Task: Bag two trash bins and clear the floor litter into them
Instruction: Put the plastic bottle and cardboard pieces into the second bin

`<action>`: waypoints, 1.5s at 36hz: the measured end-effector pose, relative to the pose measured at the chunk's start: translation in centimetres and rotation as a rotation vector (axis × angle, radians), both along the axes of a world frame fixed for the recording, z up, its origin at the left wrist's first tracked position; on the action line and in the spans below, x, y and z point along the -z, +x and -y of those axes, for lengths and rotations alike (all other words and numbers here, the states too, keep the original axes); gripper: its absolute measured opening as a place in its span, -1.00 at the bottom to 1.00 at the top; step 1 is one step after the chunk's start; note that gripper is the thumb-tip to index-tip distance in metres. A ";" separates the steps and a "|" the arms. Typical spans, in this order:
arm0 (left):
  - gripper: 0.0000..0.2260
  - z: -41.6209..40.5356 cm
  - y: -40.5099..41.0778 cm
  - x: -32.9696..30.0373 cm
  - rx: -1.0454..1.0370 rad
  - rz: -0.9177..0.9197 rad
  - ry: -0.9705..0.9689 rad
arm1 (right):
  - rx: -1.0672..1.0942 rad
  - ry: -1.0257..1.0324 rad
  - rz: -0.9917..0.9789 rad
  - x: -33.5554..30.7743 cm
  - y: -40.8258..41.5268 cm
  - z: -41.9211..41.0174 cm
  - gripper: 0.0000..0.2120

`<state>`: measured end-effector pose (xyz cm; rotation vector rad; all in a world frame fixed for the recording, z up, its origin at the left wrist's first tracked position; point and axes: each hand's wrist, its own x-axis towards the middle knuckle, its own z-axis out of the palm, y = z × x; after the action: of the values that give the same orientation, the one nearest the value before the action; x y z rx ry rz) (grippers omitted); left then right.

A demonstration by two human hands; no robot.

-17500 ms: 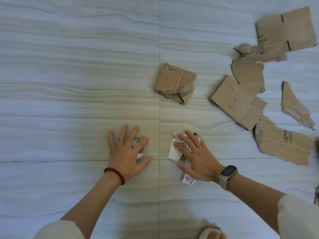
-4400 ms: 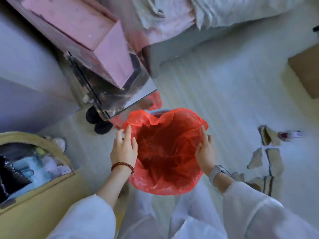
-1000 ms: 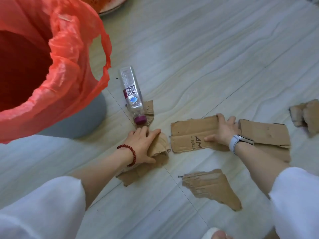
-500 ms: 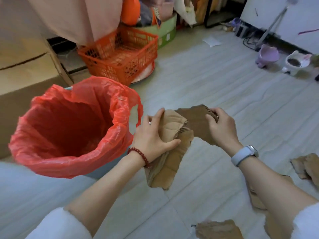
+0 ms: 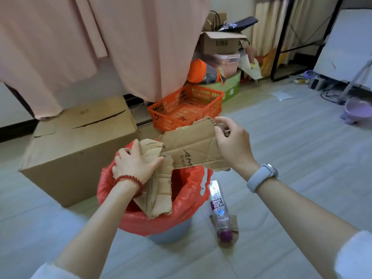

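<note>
The left hand gripped a folded, torn piece of brown corrugated cardboard, fingers and thumb curled round its upper part, and the piece hung down into the mouth of the red plastic bag lining the grey-blue round trash bin. The right hand pinched the right end of a flat brown cardboard sheet printed with dark letters, held level above the bin's far rim, its left end touching the folded piece. On the pale tiled floor just right of the bin lay a clear plastic bottle with a purple cap over a small cardboard scrap. A large closed cardboard box stood behind the bin, an orange plastic basket beyond it.
</note>
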<state>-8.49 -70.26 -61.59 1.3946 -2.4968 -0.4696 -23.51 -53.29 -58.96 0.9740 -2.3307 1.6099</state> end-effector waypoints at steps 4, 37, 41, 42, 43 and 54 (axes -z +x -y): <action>-0.32 0.8 1.0 1.7 -0.024 0.049 0.072 | -0.154 0.042 0.123 0.4 1.0 2.0 -0.60; -0.28 -15.7 -7.6 23.5 0.125 -0.009 0.731 | -0.164 1.085 0.376 29.9 -2.6 -9.1 -0.44; -0.34 -16.2 -8.1 25.6 0.102 0.011 0.687 | -0.198 1.191 0.282 31.2 -2.3 -8.6 -0.35; -0.36 -16.2 -8.1 26.0 0.089 0.001 0.687 | -0.192 1.179 0.291 31.5 -2.3 -8.6 -0.34; -0.37 -16.3 -8.0 26.2 0.079 -0.013 0.698 | -0.185 1.155 0.311 31.6 -2.3 -8.6 -0.33; -0.52 -16.6 -6.8 25.5 0.128 0.083 0.686 | -0.027 0.629 0.725 30.5 -1.0 -10.2 -0.64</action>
<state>-15.31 -53.68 -87.09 1.4769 -2.6164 -1.4240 -24.53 -43.05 -89.46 0.5274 -3.4612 1.4075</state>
